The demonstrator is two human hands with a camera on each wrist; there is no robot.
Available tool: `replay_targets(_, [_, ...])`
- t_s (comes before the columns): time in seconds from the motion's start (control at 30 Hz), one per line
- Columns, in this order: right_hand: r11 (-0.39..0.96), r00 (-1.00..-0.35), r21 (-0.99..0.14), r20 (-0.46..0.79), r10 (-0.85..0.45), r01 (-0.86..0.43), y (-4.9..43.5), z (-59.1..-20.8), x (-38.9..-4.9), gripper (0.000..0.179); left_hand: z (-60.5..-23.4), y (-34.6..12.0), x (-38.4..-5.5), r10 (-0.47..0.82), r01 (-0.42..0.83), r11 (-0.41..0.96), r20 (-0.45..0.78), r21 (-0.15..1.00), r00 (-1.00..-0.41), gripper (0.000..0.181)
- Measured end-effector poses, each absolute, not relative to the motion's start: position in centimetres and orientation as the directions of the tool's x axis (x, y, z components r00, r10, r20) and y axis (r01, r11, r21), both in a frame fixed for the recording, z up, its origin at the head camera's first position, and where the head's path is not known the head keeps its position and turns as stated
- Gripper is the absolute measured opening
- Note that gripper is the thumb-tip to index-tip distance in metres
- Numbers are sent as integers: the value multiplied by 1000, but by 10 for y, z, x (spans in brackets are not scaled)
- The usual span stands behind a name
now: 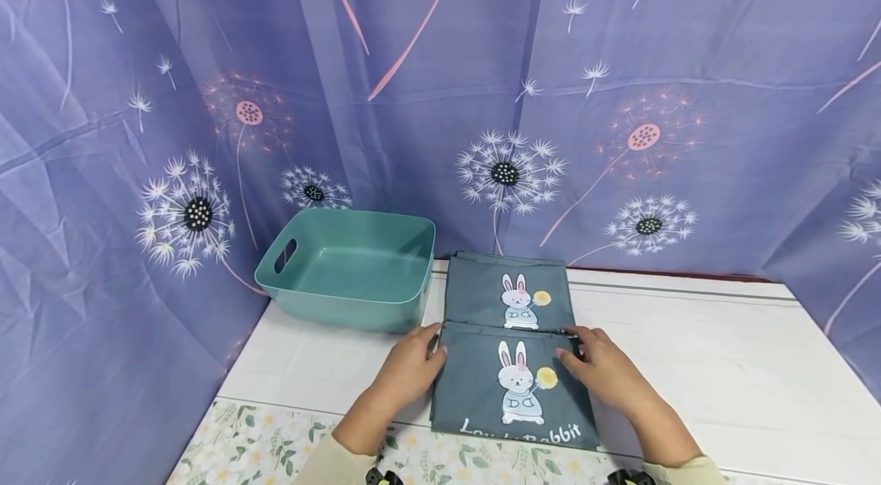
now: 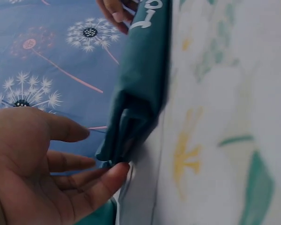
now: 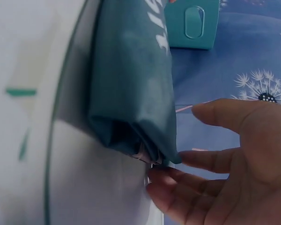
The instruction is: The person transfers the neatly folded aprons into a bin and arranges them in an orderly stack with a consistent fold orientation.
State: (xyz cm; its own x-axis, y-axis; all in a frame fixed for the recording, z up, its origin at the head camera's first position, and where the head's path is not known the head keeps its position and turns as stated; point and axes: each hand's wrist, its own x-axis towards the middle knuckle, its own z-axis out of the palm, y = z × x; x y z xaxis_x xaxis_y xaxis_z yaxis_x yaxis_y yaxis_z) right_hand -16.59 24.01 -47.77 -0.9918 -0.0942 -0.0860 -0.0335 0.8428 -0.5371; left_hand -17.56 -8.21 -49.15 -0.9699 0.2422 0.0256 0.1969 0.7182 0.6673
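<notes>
Free tabletop [image 1: 723, 347] well right of folded cloths [image 1: 512, 355]; bin [image 1: 337, 310] blocks back left.

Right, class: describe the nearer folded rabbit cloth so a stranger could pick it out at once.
Find the teal bin on the white table. To its right, in front, lies the nearer cloth, with the left hand and right hand at its far corners. Unlike the rear cloth just beyond, it shows white lettering beneath its rabbit.

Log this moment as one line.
left hand: touching left side of near folded rabbit-print cloth | right hand: touching its right side | far rabbit-print cloth: just beyond | teal bin: left of cloths
</notes>
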Motion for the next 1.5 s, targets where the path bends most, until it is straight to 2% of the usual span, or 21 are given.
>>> replay_targets(0.17, [852,-991,-523,-112,-69,0,243,-477,-167,56,-489,-84,-175,240,194,731,20,654,-971,45])
replay_targets(0.37, [852,-988,-522,-151,-33,51,247,-478,-169,35,-486,-84,-175,233,184,754,5,630,-972,32])
replay_targets(0.47, [852,-985,-519,-168,-23,69,248,-481,-169,31,-485,-84,-174,239,180,751,-8,635,-971,26])
replay_targets(0.73, [845,-982,-527,-186,-17,85,248,-483,-170,33,-489,-86,-177,271,174,721,-41,670,-962,23])
replay_targets(0.97, [814,-972,-567,-236,-14,126,247,-480,-167,36,-489,-89,-177,299,95,636,-130,766,-945,20])
replay_targets(1.3, [788,-970,-602,-241,-25,129,248,-477,-165,37,-488,-90,-178,297,21,582,-189,813,-936,19])
replay_targets(1.5, [774,-967,-617,-253,-24,142,249,-478,-165,38,-484,-91,-176,288,-10,546,-198,838,-937,29])
